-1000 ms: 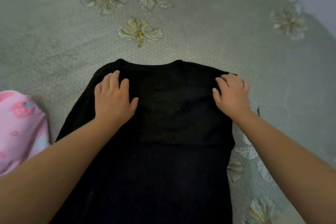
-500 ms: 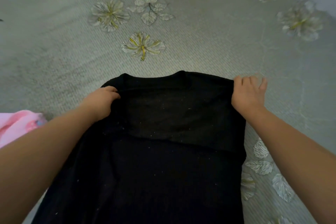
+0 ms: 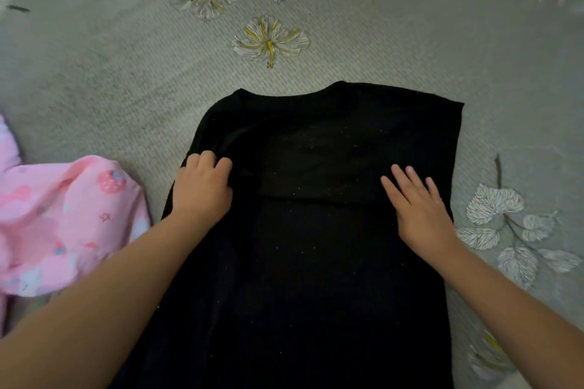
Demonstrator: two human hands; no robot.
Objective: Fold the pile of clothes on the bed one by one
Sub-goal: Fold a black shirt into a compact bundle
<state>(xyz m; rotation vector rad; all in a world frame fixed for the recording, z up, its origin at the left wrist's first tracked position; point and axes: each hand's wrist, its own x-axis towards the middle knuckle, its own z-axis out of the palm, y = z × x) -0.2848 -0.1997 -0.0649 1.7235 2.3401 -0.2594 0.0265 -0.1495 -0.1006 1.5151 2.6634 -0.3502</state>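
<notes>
A black garment [image 3: 316,256] lies spread on the bed, its neckline at the far end and a folded layer across its upper half. My left hand [image 3: 202,189] sits at the garment's left edge, fingers curled into a bunched fold of the black cloth. My right hand [image 3: 417,208] lies flat on the right side of the garment with straight, spread fingers, next to the folded layer's lower edge. A pink printed garment [image 3: 63,224] lies crumpled at the left.
The grey bedspread [image 3: 110,88] with embroidered flowers and leaves stretches beyond and on both sides of the black garment. The pink garment lies close to my left forearm.
Both hands came back toward me from the garment's shoulders. The right hand let go of the right shoulder corner and now lies flat. The left hand moved down the left edge.
</notes>
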